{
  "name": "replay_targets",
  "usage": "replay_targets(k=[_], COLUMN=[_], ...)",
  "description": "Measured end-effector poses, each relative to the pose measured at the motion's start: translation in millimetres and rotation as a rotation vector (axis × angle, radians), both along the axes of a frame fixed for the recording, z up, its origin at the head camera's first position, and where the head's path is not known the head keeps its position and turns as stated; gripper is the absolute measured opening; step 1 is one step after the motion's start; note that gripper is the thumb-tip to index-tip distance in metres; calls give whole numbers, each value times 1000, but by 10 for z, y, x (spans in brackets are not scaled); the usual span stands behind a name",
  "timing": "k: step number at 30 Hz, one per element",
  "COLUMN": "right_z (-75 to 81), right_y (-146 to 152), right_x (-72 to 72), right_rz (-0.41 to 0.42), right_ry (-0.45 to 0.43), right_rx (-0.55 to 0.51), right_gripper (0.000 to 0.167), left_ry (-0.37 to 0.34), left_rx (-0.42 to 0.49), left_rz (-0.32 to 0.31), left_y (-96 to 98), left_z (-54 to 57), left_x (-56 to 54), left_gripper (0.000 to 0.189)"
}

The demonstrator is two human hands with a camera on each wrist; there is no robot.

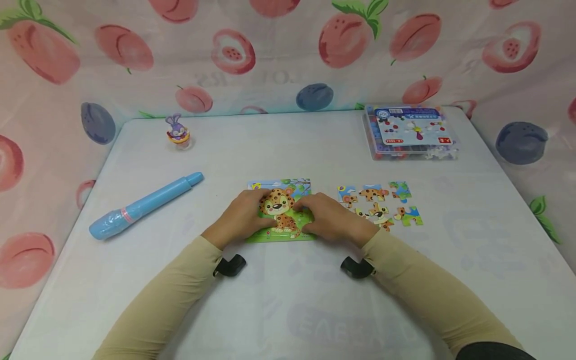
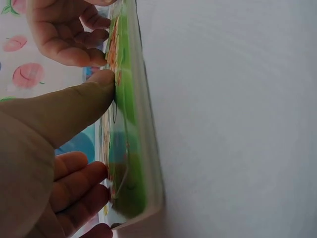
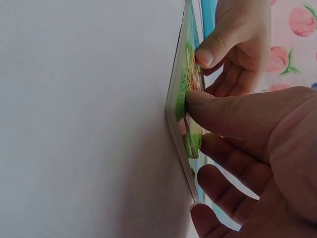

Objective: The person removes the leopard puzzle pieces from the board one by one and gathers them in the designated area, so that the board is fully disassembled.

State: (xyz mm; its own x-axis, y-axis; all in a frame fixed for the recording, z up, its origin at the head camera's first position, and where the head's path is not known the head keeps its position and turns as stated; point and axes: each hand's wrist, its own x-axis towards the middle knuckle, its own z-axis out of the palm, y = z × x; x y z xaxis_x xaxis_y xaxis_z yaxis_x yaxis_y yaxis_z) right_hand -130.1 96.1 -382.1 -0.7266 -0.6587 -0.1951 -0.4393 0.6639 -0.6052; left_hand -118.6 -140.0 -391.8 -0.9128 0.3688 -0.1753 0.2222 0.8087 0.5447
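Observation:
A jigsaw puzzle board [image 1: 281, 236] with a spotted leopard cub on a green and blue ground lies flat at the table's middle. My left hand [image 1: 243, 212] rests at its left part, thumb low and fingers higher on the picture. From the right, my right hand [image 1: 335, 217] touches the picture, thumb and index finger spread apart. In the right wrist view, the thumb [image 3: 200, 97] presses the board's surface [image 3: 179, 111]. The left wrist view shows the left thumb [image 2: 101, 79] on the picture too. Several loose puzzle pieces [image 1: 378, 213] lie just right of the right hand.
A light blue tube-shaped object [image 1: 155, 198] lies at the left. Behind it stands a small purple rabbit figure [image 1: 177, 131]. At the back right is a clear plastic box [image 1: 411, 132] with a printed label. A fruit-patterned cloth [image 1: 270, 45] hangs behind the white table [image 1: 288, 300].

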Motion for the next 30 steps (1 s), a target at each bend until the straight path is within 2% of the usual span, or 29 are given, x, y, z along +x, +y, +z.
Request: replay_targets(k=[6,30], right_z=[3,-45], right_y=[5,45], right_x=[14,61], right_rz=[-3,87], right_ry=[8,40], right_rx=[-29,-52], right_gripper=[44,45], left_ry=[-2,-22], left_rx=[-13,-23], left_rz=[-7,-3], left_y=[8,22], left_z=[19,28], left_x=[-5,-18], left_gripper=[79,79])
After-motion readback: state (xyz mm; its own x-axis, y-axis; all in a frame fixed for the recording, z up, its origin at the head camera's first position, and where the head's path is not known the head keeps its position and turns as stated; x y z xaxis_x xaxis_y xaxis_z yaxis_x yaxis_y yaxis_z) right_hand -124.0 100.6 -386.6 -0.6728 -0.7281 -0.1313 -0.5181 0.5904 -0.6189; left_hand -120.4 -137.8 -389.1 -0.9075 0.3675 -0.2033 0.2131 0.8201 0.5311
